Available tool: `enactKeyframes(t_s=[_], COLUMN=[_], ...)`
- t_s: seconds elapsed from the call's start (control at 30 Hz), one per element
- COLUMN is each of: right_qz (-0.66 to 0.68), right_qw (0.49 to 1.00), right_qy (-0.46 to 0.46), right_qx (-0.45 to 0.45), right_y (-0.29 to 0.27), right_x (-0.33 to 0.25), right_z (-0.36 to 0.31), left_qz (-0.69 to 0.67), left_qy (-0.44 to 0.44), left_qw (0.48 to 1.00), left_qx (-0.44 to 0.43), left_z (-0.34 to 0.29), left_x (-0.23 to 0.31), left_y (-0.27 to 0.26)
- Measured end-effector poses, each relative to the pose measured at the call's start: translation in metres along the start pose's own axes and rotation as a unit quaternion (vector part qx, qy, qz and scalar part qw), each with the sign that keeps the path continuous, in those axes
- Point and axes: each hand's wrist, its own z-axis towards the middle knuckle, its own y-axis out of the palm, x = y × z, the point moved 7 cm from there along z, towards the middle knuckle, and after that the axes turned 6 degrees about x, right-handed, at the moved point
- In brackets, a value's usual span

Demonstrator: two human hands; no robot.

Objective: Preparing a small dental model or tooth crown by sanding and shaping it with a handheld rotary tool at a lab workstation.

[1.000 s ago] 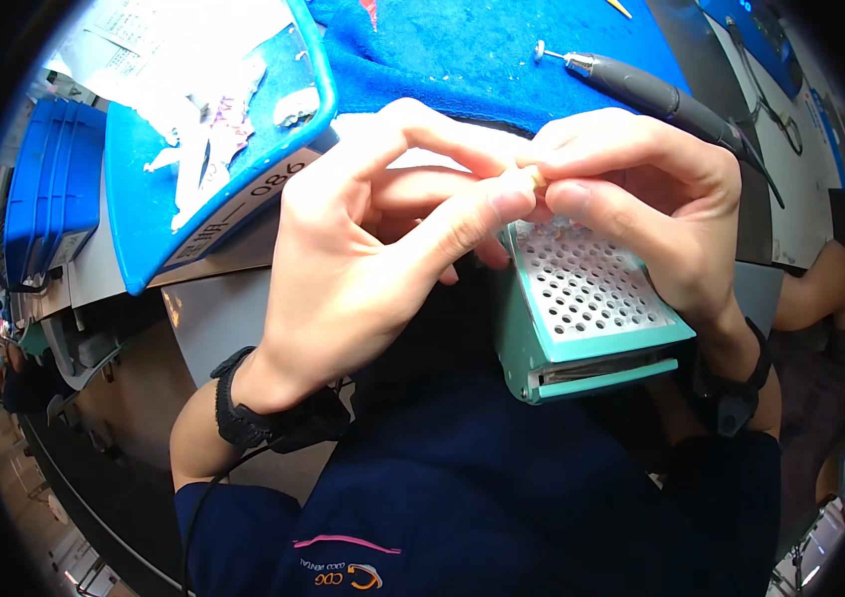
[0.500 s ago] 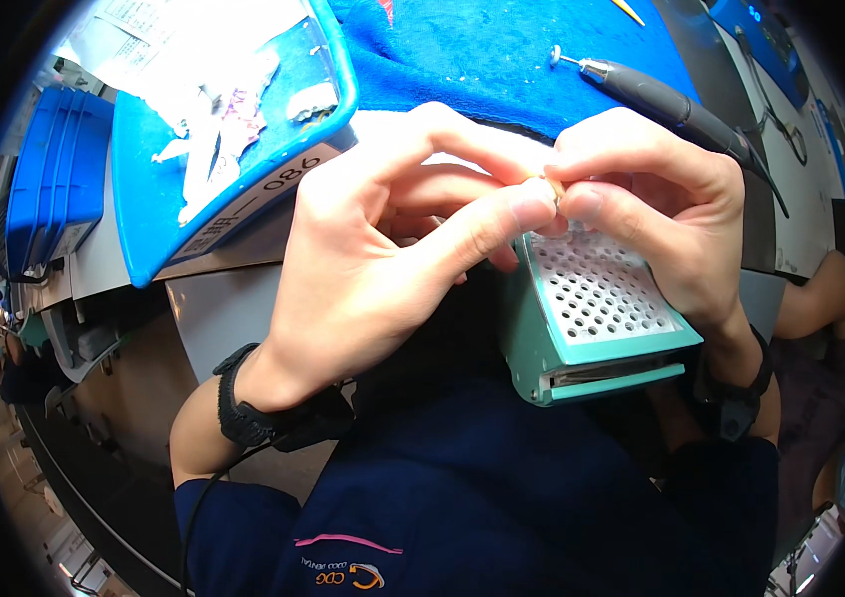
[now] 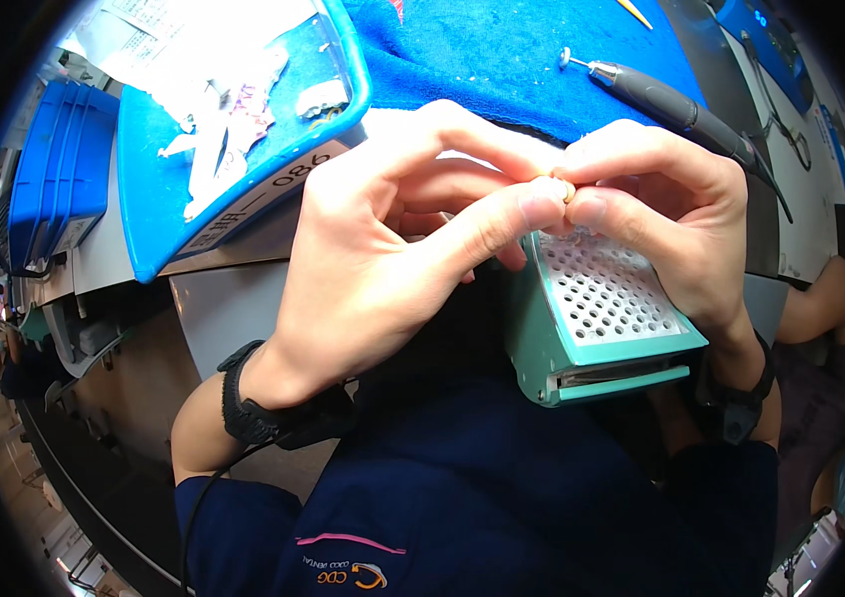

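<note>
Towel [image 3: 472, 70] on bench [image 3: 102, 244], stacked bins [image 3: 59, 179], hands [image 3: 368, 244] pinching small piece [image 3: 568, 189]

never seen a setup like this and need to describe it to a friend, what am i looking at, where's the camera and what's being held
There's no robot here: these are a person's bare left hand and right hand. The camera sits on their head and looks down; its fisheye lens bends straight edges. The fingertips of both hands meet around a small yellowish piece, too covered to identify. Nearer the body is a green box with a holed top. Ahead, a dark pen-shaped tool with a small round tip lies on a blue cloth. To the left, a blue tray holds papers and scraps.
</note>
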Motion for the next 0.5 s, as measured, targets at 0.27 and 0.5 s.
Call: enactKeyframes(t_s=[0.27,0.5], right_qz=[-0.012,-0.028], right_qw=[1.000,0.999], right_qy=[-0.003,-0.007], right_qx=[0.013,0.016], right_y=[0.0002,-0.0014], right_x=[-0.0039,-0.0041], right_z=[-0.0003,-0.0010], left_qz=[0.044,0.057], left_qy=[0.021,0.037], left_qw=[0.999,0.997], left_qx=[0.011,0.030], left_z=[0.0013,-0.0025], left_x=[0.0074,0.0077], left_y=[-0.0005,-0.0031])
